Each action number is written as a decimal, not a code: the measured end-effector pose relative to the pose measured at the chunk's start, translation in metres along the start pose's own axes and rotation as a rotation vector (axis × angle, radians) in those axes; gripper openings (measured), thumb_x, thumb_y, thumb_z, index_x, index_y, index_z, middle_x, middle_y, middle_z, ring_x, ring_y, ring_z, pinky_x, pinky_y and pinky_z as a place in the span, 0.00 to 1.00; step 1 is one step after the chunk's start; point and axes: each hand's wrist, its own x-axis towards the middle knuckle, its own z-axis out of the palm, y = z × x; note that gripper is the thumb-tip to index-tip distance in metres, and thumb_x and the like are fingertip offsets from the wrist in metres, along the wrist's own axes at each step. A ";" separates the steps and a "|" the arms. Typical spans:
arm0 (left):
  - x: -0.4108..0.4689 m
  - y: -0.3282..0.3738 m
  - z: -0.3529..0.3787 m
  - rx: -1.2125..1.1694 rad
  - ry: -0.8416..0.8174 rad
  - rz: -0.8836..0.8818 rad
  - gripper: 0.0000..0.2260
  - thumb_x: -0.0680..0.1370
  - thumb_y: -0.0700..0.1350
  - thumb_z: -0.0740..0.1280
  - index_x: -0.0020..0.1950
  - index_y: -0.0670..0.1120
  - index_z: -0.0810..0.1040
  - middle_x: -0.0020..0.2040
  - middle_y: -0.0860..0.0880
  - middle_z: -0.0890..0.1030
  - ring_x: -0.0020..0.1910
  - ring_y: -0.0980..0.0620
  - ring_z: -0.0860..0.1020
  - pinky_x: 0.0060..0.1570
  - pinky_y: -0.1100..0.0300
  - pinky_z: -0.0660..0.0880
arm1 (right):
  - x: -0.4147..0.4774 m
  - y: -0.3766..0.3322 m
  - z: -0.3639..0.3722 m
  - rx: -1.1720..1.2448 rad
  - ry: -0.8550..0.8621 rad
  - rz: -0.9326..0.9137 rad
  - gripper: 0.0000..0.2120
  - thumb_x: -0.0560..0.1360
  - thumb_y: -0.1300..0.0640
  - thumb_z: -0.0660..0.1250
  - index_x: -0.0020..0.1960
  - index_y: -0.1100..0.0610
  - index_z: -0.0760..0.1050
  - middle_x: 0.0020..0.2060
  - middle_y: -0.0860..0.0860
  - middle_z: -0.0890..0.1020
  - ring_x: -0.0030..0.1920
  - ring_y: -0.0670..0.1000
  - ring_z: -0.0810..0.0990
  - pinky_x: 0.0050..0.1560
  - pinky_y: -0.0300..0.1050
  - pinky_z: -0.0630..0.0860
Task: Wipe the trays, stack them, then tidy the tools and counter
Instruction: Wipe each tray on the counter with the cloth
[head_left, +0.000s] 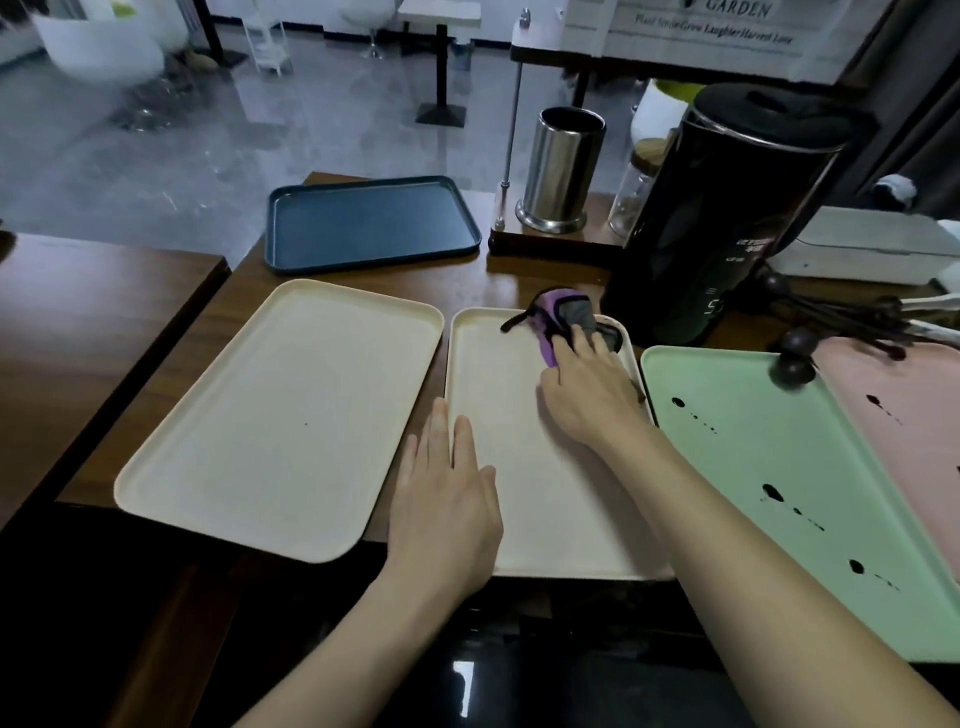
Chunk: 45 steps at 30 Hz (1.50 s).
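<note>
The right hand presses a purple cloth with straight fingers onto the far right corner of the middle cream tray. The left hand lies flat, fingers close together, on its near left rim.

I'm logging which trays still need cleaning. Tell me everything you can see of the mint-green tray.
The green tray is rectangular with rounded corners and a low raised rim, matte and plastic-looking. It lies flat on the counter between a cream tray on its left and a pink tray on its right. Three clusters of dark splotches and droplets mark its surface. A dark ball-ended tool rests over its far right corner, and the right forearm crosses above its near left edge.
</note>
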 end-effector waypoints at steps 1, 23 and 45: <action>-0.001 0.000 0.000 -0.011 -0.006 -0.001 0.25 0.79 0.49 0.56 0.71 0.36 0.74 0.75 0.34 0.68 0.74 0.40 0.70 0.70 0.43 0.69 | -0.012 -0.001 -0.001 0.018 -0.012 0.001 0.26 0.82 0.53 0.49 0.78 0.57 0.59 0.80 0.59 0.56 0.78 0.62 0.56 0.77 0.58 0.54; 0.002 -0.004 -0.001 -0.092 -0.108 0.052 0.30 0.81 0.50 0.45 0.83 0.40 0.53 0.84 0.43 0.47 0.83 0.49 0.44 0.79 0.46 0.56 | 0.031 -0.078 0.017 0.063 0.002 -0.150 0.29 0.79 0.46 0.43 0.76 0.53 0.65 0.79 0.53 0.60 0.78 0.59 0.57 0.76 0.60 0.55; 0.000 0.000 -0.015 -0.112 -0.132 -0.048 0.25 0.83 0.47 0.57 0.80 0.41 0.63 0.82 0.40 0.56 0.80 0.43 0.58 0.78 0.49 0.56 | 0.011 -0.040 -0.002 0.109 0.004 -0.203 0.23 0.84 0.53 0.46 0.76 0.53 0.65 0.79 0.54 0.61 0.77 0.57 0.58 0.75 0.57 0.57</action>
